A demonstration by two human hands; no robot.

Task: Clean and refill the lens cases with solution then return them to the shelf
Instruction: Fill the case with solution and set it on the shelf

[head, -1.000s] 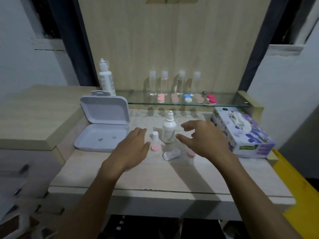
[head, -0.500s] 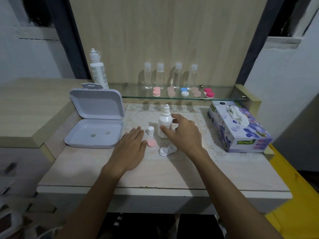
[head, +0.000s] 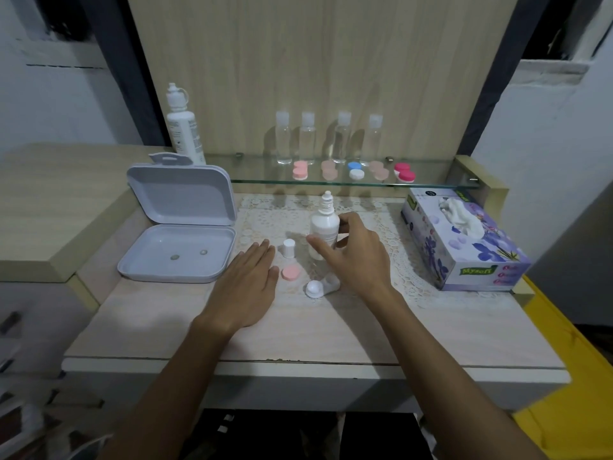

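On the tabletop [head: 172, 327], toward its left edge, a grey box [head: 179, 227] stands hinged open, lid upright; its tray holds two small round lenses [head: 188, 254], lying apart on the floor of the tray. At mid-tabletop, on a lace mat [head: 265, 214], a white dropper bottle [head: 324, 224] stands upright with its nozzle bare; its white cap [head: 289, 248] stands just left of it, apart. The right hand [head: 356, 257] grasps the bottle, thumb on its left side and fingers curled round the right. The left hand [head: 248, 283] lies flat on the tabletop, fingers straight and released, holding nothing. Just beside its fingertips lies a pink round lid [head: 291, 272]. Near the front of the bottle lies the lens case [head: 321, 287], white, two-welled; its left well shows as a white round cup, its contents not discernible, and its right well is partly hidden by the right hand. At the right edge of the tabletop sits a floral tissue box [head: 464, 247] with a tissue protruding from the top. Above the back edge runs a glass shelf [head: 252, 175]. At its left end stands a tall white bottle [head: 183, 127], capped. Along its middle stand four clear bottles [head: 328, 137] in a row, capped; whether they hold liquid cannot be told. In front of these lie five shelved cases [head: 355, 171]: pink, pale pink, blue-and-white, pale pink and magenta, all with lids on.
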